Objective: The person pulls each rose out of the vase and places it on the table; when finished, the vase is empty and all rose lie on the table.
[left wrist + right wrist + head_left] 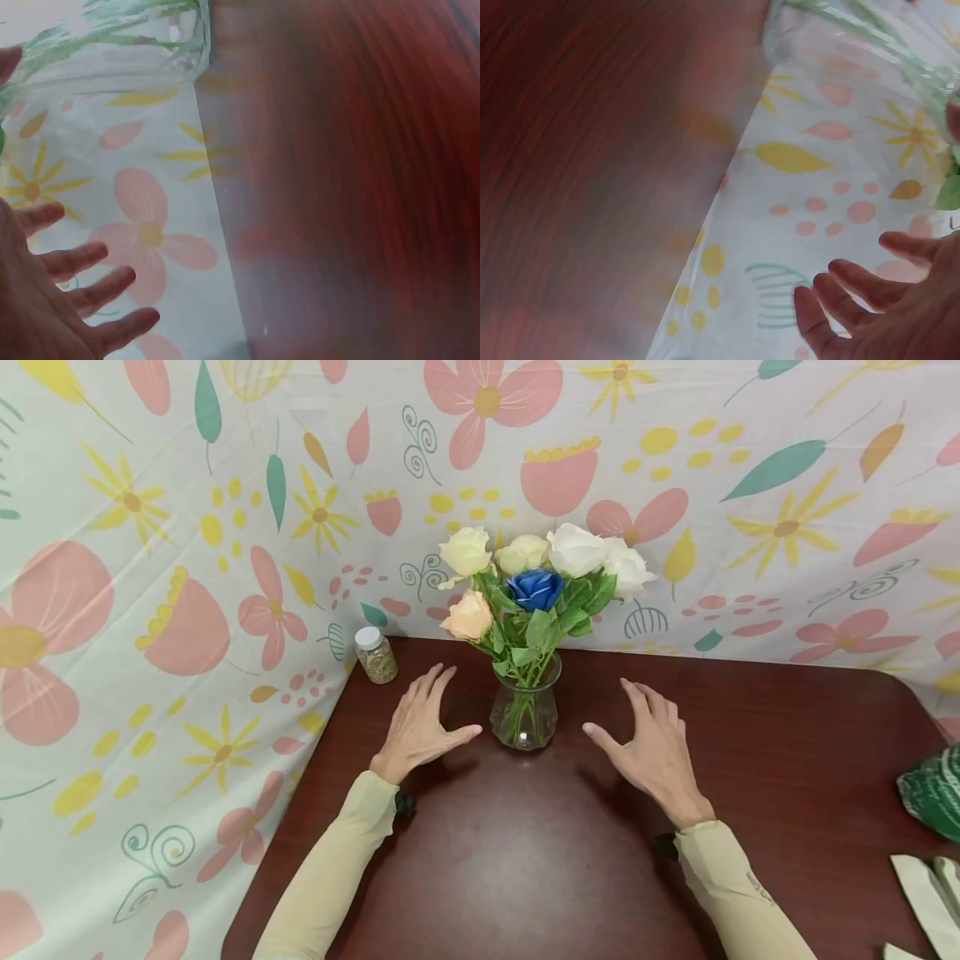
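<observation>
A clear glass vase (524,720) stands upright near the table's back edge. In it are several roses: cream, white, a peach one (469,616) and a blue one (535,589), with green leaves. To the vase's left, my left hand (422,724) is held with fingers spread and the thumb toward the glass, not touching it. On the other side my right hand (651,750) mirrors it, also apart from the vase. Both wrist views show part of the glass vase (150,56) and empty, extended fingers; in the right one, stems show through the glass (840,37).
A small jar with a white lid (377,655) stands at the back left corner of the dark wooden table (517,860). A green object (933,793) and pale folded cloth-like strips (926,893) lie at the right. Flower-printed fabric (247,527) hangs behind and left.
</observation>
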`<state>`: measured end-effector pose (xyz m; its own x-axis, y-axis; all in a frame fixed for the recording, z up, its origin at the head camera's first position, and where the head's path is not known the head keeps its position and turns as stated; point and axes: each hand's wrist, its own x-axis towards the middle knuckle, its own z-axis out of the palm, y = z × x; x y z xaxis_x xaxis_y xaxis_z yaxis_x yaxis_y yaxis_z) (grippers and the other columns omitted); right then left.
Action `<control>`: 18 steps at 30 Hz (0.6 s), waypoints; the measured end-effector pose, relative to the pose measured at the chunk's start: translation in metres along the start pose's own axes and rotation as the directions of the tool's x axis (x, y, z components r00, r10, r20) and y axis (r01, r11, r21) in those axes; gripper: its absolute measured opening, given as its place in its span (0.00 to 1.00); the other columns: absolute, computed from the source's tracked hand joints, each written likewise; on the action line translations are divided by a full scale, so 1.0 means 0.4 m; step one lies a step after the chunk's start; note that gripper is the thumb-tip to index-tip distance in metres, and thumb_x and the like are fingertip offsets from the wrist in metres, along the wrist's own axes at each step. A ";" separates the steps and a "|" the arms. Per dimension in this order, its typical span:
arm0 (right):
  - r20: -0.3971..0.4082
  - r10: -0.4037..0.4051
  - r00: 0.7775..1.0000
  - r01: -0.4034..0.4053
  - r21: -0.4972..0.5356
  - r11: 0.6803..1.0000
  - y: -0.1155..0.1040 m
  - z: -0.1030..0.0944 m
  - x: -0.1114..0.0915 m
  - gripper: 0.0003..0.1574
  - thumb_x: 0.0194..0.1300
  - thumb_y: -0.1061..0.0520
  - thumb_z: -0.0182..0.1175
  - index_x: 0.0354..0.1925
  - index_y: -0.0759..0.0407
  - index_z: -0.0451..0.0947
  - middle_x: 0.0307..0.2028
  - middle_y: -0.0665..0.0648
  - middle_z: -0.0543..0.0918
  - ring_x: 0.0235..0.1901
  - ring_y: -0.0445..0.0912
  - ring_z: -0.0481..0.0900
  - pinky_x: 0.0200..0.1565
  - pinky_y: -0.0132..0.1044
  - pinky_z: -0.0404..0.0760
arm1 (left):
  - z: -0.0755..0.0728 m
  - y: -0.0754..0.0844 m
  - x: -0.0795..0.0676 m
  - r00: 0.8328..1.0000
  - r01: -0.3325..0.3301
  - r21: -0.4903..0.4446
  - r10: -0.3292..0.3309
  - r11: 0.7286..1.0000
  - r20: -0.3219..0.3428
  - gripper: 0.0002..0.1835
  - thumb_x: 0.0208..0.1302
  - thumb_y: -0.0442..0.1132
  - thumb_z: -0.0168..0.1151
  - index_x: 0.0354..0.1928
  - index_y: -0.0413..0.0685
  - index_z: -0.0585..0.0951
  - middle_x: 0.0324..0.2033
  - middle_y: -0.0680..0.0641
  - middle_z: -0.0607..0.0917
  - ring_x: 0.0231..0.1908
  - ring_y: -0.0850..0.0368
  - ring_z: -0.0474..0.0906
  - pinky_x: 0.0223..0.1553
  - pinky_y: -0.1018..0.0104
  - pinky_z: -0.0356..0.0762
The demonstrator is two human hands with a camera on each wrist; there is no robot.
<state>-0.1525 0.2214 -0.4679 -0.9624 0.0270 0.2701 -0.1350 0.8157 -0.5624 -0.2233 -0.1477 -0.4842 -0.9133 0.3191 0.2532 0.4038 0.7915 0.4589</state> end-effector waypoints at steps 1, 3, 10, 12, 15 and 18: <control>-0.010 -0.001 1.000 0.001 0.039 0.999 -0.006 -0.001 0.000 0.57 0.70 0.34 0.71 0.83 0.59 0.62 0.76 0.73 0.69 0.73 0.72 0.64 0.66 0.72 0.67 | 0.002 0.005 -0.002 1.000 0.008 -0.036 -0.009 0.999 -0.004 0.58 0.58 0.72 0.73 0.86 0.58 0.62 0.84 0.43 0.65 0.80 0.37 0.66 0.75 0.29 0.73; -0.031 -0.004 1.000 0.007 0.119 0.993 -0.019 -0.003 -0.001 0.51 0.72 0.40 0.72 0.81 0.61 0.66 0.72 0.73 0.74 0.69 0.69 0.68 0.65 0.67 0.69 | 0.009 0.016 -0.006 1.000 0.022 -0.120 -0.023 0.993 -0.009 0.56 0.58 0.68 0.75 0.84 0.56 0.65 0.80 0.43 0.70 0.77 0.38 0.70 0.71 0.31 0.78; -0.112 0.063 0.992 -0.017 0.372 0.928 -0.069 -0.017 0.010 0.32 0.75 0.52 0.71 0.71 0.56 0.77 0.56 0.63 0.89 0.52 0.42 0.84 0.46 0.24 0.79 | 0.039 0.069 0.004 1.000 0.000 -0.475 -0.014 0.880 -0.025 0.54 0.60 0.67 0.77 0.81 0.50 0.67 0.75 0.40 0.76 0.72 0.38 0.75 0.74 0.35 0.76; -0.115 0.097 0.989 -0.035 0.454 0.890 -0.086 -0.020 0.019 0.27 0.76 0.54 0.70 0.68 0.56 0.79 0.51 0.54 0.91 0.47 0.34 0.84 0.43 0.19 0.79 | 0.048 0.085 0.012 0.999 -0.017 -0.534 -0.003 0.845 -0.037 0.57 0.58 0.73 0.75 0.81 0.48 0.67 0.74 0.39 0.76 0.71 0.38 0.75 0.75 0.35 0.76; -0.102 0.141 0.985 -0.057 0.577 0.815 -0.113 -0.020 0.037 0.22 0.76 0.56 0.70 0.64 0.57 0.82 0.44 0.41 0.89 0.44 0.29 0.83 0.43 0.20 0.80 | 0.065 0.103 0.023 0.999 -0.022 -0.590 -0.007 0.807 -0.048 0.61 0.56 0.80 0.72 0.80 0.45 0.68 0.74 0.37 0.77 0.72 0.38 0.76 0.76 0.38 0.77; -0.082 0.164 0.983 -0.070 0.655 0.752 -0.131 -0.013 0.057 0.19 0.76 0.57 0.70 0.61 0.57 0.83 0.40 0.32 0.86 0.44 0.33 0.84 0.45 0.22 0.81 | 0.082 0.121 0.035 0.998 -0.020 -0.623 -0.018 0.782 -0.055 0.59 0.57 0.74 0.76 0.80 0.43 0.69 0.73 0.36 0.78 0.71 0.39 0.77 0.76 0.40 0.78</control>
<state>-0.1663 0.1823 -0.4280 -0.9488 0.2078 0.2378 -0.1880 0.2333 -0.9541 -0.2181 -0.0877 -0.4865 -0.9160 0.2760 0.2910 0.3677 0.2879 0.8843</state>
